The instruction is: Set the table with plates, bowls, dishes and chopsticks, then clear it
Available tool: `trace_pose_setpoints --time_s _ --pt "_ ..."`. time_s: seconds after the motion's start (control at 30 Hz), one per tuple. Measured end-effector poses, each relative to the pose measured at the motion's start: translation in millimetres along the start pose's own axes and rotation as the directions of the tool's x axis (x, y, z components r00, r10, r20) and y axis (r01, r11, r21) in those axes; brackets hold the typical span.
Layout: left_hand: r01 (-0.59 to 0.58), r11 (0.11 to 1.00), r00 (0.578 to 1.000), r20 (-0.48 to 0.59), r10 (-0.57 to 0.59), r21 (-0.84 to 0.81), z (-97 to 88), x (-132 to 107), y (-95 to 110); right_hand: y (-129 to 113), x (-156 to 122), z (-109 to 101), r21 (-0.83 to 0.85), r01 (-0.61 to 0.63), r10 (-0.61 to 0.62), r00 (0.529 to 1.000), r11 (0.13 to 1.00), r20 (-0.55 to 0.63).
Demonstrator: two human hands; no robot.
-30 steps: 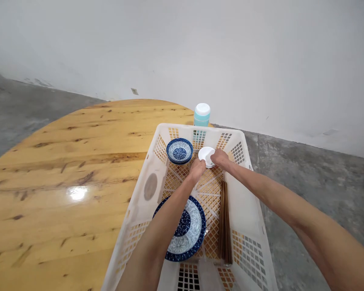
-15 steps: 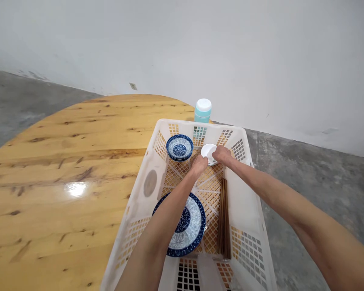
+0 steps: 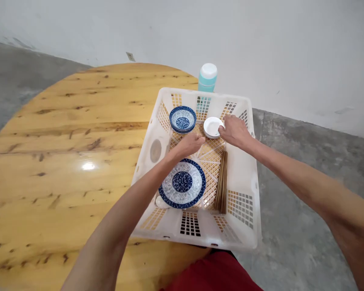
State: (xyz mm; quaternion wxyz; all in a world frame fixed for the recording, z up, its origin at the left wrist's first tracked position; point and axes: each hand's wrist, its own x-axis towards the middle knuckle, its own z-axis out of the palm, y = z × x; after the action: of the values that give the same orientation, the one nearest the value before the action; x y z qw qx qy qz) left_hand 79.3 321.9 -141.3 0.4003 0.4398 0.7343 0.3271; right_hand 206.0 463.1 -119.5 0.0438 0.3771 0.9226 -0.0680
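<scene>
Both my hands reach into a white plastic basket (image 3: 248,169) on a round wooden table (image 3: 63,141). My right hand (image 3: 235,130) sits at the far right corner, its thumb and fingers closed on the rim of a small white dish (image 3: 211,126). My left hand (image 3: 190,143) hovers just left of and below that dish, fingers stretched out towards it and holding nothing. A stack of small blue-patterned bowls (image 3: 183,119) stands beside the white dish. A large blue-patterned plate (image 3: 182,182) lies under my left forearm. Brown chopsticks (image 3: 221,182) lie along the right side.
A teal bottle with a white cap (image 3: 208,76) stands behind the basket at the table's edge. A white spoon (image 3: 160,202) peeks out from under the large plate. Grey concrete floor (image 3: 291,226) lies to the right, with a white wall beyond.
The view has tilted down and pulled back, showing the whole basket. My left hand has let go of the white dish and drawn back a little; my right hand stays on it.
</scene>
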Motion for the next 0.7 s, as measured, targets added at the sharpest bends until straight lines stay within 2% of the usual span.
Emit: trace_pose_setpoints --time_s 0.07,0.13,0.27,0.33,0.43,0.57,0.63,0.7 --pt "-0.081 0.991 0.994 -0.069 0.089 0.108 -22.0 -34 4 -2 -25 -10 0.018 0.069 -0.069 0.997 0.997 -0.032" --pt "-0.112 0.980 0.973 -0.184 0.141 0.163 -41.2 -70 2 -4 -52 -16 0.040 0.092 -0.091 0.996 0.995 -0.026" --pt "-0.042 0.985 0.889 -0.443 0.114 0.168 -61.8 -139 -18 -13 -95 -9 0.034 0.019 -0.023 0.993 0.999 0.113" --pt "0.018 0.982 0.864 -0.497 0.079 0.188 -63.4 -167 -29 -20 -108 1 0.016 0.000 -0.004 0.979 1.000 0.203" --pt "0.074 0.957 0.895 -0.443 0.060 0.279 -58.0 -192 -36 -32 -119 18 0.024 0.005 -0.012 0.951 1.000 0.309" --pt "0.149 0.866 0.955 -0.297 0.000 0.478 -42.1 -199 -31 -45 -130 42 0.153 -0.055 -0.013 0.912 0.987 0.411" --pt "0.190 0.806 0.972 -0.223 -0.075 0.561 -33.1 -193 -30 -49 -135 54 0.305 -0.156 0.002 0.893 0.939 0.450" --pt "0.229 0.761 0.972 -0.178 -0.151 0.607 -25.0 -184 -33 -50 -137 65 0.484 -0.285 0.013 0.872 0.827 0.490"
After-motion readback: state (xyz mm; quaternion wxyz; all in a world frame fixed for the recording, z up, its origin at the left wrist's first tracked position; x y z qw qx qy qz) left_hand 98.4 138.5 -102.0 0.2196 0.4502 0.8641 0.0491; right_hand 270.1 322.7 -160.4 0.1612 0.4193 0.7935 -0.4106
